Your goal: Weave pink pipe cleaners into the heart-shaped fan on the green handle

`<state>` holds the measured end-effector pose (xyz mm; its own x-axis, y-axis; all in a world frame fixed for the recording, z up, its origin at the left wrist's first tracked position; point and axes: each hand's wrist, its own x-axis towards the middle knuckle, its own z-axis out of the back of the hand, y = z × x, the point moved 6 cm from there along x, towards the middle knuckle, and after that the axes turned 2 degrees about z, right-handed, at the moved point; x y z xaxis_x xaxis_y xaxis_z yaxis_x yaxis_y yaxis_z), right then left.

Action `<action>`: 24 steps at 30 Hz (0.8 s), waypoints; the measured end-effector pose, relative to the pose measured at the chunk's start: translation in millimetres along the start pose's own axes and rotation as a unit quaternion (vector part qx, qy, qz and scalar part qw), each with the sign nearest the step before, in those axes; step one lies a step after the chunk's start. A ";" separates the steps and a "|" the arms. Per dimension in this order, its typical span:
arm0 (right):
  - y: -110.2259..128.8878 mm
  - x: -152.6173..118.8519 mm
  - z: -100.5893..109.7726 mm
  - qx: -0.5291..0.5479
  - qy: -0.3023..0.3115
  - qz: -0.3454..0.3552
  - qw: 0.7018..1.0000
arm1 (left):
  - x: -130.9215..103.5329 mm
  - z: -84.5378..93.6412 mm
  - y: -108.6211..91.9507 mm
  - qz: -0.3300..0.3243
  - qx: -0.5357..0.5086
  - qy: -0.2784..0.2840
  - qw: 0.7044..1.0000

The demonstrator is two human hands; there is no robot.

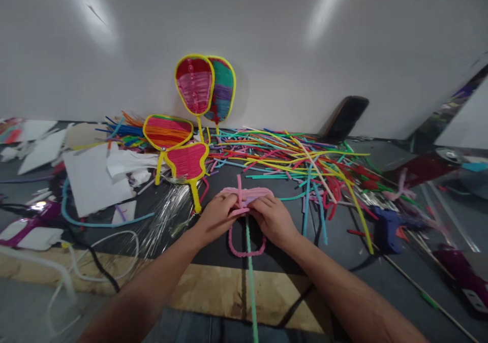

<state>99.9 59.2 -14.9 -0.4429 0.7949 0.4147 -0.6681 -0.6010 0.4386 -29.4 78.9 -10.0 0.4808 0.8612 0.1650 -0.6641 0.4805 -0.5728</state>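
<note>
My left hand [218, 213] is closed on a pink pipe cleaner [239, 185], whose end stands up between the hands. Opposite it, my right hand [275, 220] pinches the near edge of a pipe-cleaner panel [263, 191] in light pink and lilac. A darker pink loop [247, 254] hangs below the panel, toward me. Down through the loop runs a mint-green pipe cleaner [250, 282], reaching past the table edge to my lap. The fingertips hide where these pieces join.
Yellow-rimmed fans [186, 162] lie or lean at the back left. Loose colored pipe cleaners [274, 152] spread behind my hands. A phone [347, 118] leans on the wall. Right are a blue tool [387, 229] and a can [427, 166]; left are white sheets [95, 178] and a purple-white glue gun [34, 226].
</note>
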 end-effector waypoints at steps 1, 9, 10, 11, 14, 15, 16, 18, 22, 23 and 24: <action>-0.4 0.0 0.1 0.008 -0.004 -0.003 1.000 | 0.3 1.4 0.6 0.024 0.000 -0.005 1.000; -2.7 -0.2 0.5 0.038 -0.014 -0.017 0.999 | -2.6 1.5 -6.1 -0.049 0.026 -0.038 0.998; -2.4 0.0 0.6 0.036 -0.012 -0.017 0.999 | -3.2 1.5 -5.8 -0.059 0.022 -0.048 0.997; -2.0 0.1 0.7 0.035 -0.009 -0.018 0.999 | -3.5 1.6 -6.0 -0.068 0.017 -0.054 0.996; -1.5 0.4 0.5 0.025 -0.003 -0.022 0.999 | -2.7 2.4 -6.2 -0.053 -0.002 -0.054 0.997; -1.6 0.5 0.4 0.021 -0.003 -0.024 0.999 | -2.1 3.7 -5.3 -0.034 -0.012 -0.060 0.998; -1.8 0.4 0.3 0.018 -0.003 -0.026 1.000 | -1.7 4.6 -4.5 -0.017 -0.022 -0.064 0.998; -2.3 0.3 0.1 0.015 -0.007 -0.028 0.999 | -1.7 5.3 -4.7 -0.008 -0.032 -0.076 0.997; -3.0 0.0 -0.8 0.018 -0.009 -0.025 0.999 | -4.7 4.3 -12.7 -0.096 0.015 -0.113 0.989; -3.1 -0.1 -1.0 0.018 -0.009 -0.024 1.000 | -5.9 5.0 -14.5 -0.114 0.027 -0.130 0.985; -3.2 -0.1 -1.2 0.018 -0.008 -0.023 1.000 | -6.7 5.6 -16.3 -0.127 0.038 -0.141 0.981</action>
<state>101.3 61.2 -17.4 -0.4026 0.8203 0.4064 -0.6656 -0.5670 0.4852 -25.0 66.2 2.8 0.4650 0.7190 0.5166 -0.5897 0.6867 -0.4251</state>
